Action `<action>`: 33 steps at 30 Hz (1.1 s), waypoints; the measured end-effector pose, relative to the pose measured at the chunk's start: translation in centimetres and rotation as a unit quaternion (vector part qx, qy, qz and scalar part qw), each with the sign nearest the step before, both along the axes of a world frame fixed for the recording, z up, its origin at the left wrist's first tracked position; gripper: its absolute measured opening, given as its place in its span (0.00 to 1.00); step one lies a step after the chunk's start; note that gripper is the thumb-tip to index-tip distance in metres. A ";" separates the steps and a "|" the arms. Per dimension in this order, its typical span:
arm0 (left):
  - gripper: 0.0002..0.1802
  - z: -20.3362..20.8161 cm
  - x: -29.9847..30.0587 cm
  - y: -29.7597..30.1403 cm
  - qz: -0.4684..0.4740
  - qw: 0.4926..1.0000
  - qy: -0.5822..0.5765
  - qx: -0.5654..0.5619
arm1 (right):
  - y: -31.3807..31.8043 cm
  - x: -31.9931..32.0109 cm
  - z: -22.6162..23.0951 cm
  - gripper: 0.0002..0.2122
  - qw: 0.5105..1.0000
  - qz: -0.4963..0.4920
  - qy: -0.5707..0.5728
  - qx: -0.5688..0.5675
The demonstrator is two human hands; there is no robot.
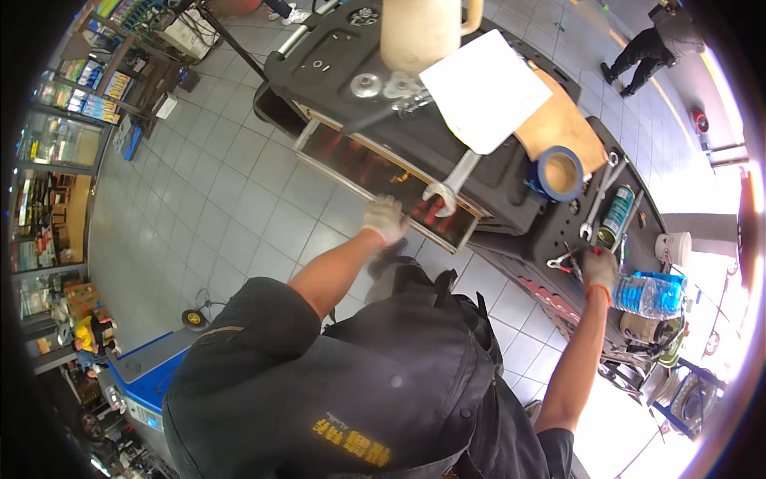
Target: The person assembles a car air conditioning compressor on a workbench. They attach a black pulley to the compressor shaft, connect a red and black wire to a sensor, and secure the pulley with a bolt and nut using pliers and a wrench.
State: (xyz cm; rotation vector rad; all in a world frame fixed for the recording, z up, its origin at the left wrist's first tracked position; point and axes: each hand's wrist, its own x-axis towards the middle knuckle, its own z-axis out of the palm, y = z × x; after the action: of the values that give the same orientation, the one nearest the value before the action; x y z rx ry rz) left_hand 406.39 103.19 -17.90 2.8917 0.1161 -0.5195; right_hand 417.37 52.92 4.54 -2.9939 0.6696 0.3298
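Note:
My left hand (pixel 385 220), in a pale glove, is at the front edge of a pulled-out tool drawer (pixel 339 177), its fingers curled at the rim. Red-handled tools (pixel 431 209) lie inside the drawer. Over on the right, my gloved right hand (pixel 600 271) is closed above the side tray (pixel 550 239) of the cart. A small red part shows at its fingertips; what it belongs to is mostly hidden. Beside that hand lie red-handled pliers (pixel 560 262), a spray can (pixel 616 214) and a clear bottle with blue liquid (pixel 650 295).
On the black tool cart (pixel 335 88) stand a beige jug (pixel 419 36), white paper (pixel 487 92), brown cardboard (pixel 562 120) and a blue tape roll (pixel 558 174). A large open-end wrench (pixel 451 188) overhangs the drawer. Another person (pixel 658 48) stands at the far right.

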 end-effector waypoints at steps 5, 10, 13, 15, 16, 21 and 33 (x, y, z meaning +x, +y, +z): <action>0.21 -0.7 -7.2 7.4 0.013 0.931 -0.006 -0.365 | -0.3 -7.6 4.5 0.16 0.979 -0.039 -0.142 0.141; 0.15 -3.3 -13.3 15.0 0.431 0.738 0.307 -0.419 | 0.5 -22.4 3.5 0.09 0.946 -0.161 -0.097 0.263; 0.13 -7.0 -14.7 17.0 0.422 0.760 0.390 -0.303 | 2.4 -30.2 0.4 0.11 0.977 -0.141 -0.004 0.161; 0.11 -10.3 -13.2 18.1 0.089 0.878 0.386 -0.268 | 4.6 -35.3 -2.5 0.12 0.949 -0.220 0.044 0.222; 0.10 -11.7 -12.3 18.7 -0.267 0.933 0.227 -0.081 | 6.4 -37.6 -4.9 0.12 0.936 -0.264 0.069 0.223; 0.02 -16.8 -8.0 16.1 0.618 0.553 0.202 -0.521 | 11.3 -51.0 -11.6 0.10 0.848 -0.437 0.141 0.264; 0.39 -17.2 10.2 1.8 0.602 0.179 0.052 -0.777 | 20.3 -68.2 -9.3 0.06 0.594 -0.745 0.013 0.304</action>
State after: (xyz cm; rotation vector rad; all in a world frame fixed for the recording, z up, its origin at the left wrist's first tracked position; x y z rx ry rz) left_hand 416.59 104.95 -35.13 0.1330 0.9677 -0.1093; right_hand 349.20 73.20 -4.71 -1.0285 2.0836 0.3092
